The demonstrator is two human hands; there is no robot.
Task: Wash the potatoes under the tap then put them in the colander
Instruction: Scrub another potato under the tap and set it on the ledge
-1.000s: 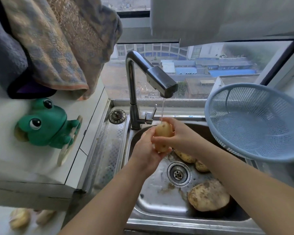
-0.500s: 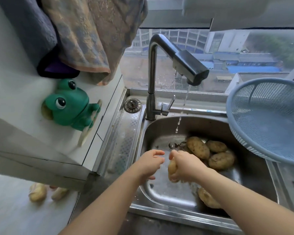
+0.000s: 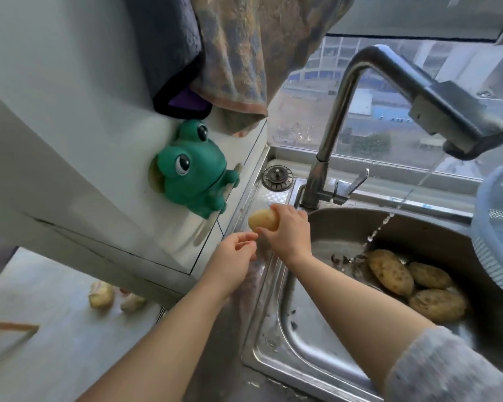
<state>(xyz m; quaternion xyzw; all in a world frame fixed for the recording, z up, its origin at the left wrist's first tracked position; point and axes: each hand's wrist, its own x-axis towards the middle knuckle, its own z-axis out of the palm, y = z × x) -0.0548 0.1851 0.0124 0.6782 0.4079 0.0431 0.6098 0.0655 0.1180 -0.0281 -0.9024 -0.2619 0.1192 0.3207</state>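
Carrying small pale washed potato (image 3: 263, 219) left of steel sink (image 3: 276, 329), away from running tap (image 3: 459, 123); right hand (image 3: 288, 233) closed round it. Left hand (image 3: 233, 256) had released, fingers loosely open, empty. Blue plastic colander (image 3: 497, 227) lay opposite; three dirty potatoes (image 3: 389, 271) remained in sink.

You stand at a steel sink (image 3: 276, 309) set under a window (image 3: 389, 91) that gives grey daylight and a view of blue rooftops. Left of the sink a white tiled wall (image 3: 55, 111) carries a green frog holder (image 3: 192, 175); towels (image 3: 238, 53) hang above it.
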